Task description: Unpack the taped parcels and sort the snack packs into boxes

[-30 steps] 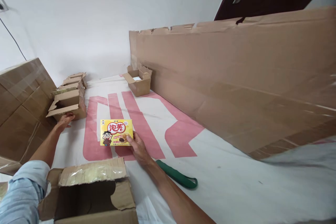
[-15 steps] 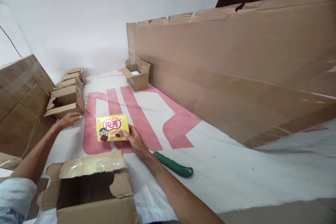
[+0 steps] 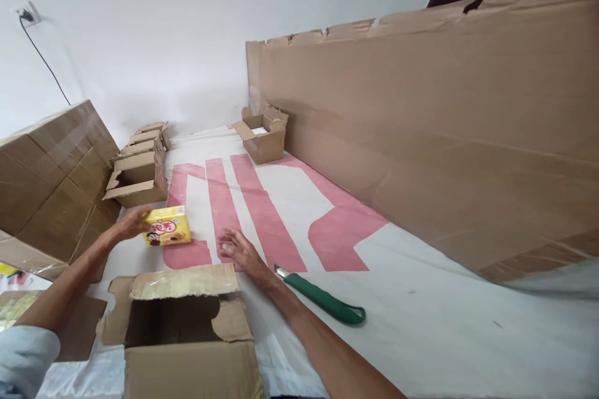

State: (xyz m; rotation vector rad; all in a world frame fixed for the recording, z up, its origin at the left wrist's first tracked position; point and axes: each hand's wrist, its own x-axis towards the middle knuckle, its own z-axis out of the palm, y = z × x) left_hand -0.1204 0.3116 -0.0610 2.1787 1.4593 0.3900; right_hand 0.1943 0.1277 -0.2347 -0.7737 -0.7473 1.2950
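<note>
My left hand (image 3: 133, 222) grips the left end of a yellow snack box (image 3: 167, 227) with a cartoon figure and red lettering, tilted a little above the cloth. My right hand (image 3: 241, 252) is apart from the box, to its right, with bent, spread fingers and nothing in them. Just below both hands stands an open cardboard box (image 3: 191, 369), its flaps folded out and its inside dark. Close to my right forearm lies a green-handled utility knife (image 3: 325, 299) with a short metal tip.
Several small open cartons (image 3: 140, 181) line the left side beside a large taped carton (image 3: 56, 181). Another open carton (image 3: 264, 148) stands at the back. A tall cardboard sheet (image 3: 397, 106) borders the right. The white cloth (image 3: 421, 324) bears pink shapes.
The yellow snack box has passed from my right hand to my left and moved left, turning to show its top. My right hand has let go. The view has shifted slightly left.
</note>
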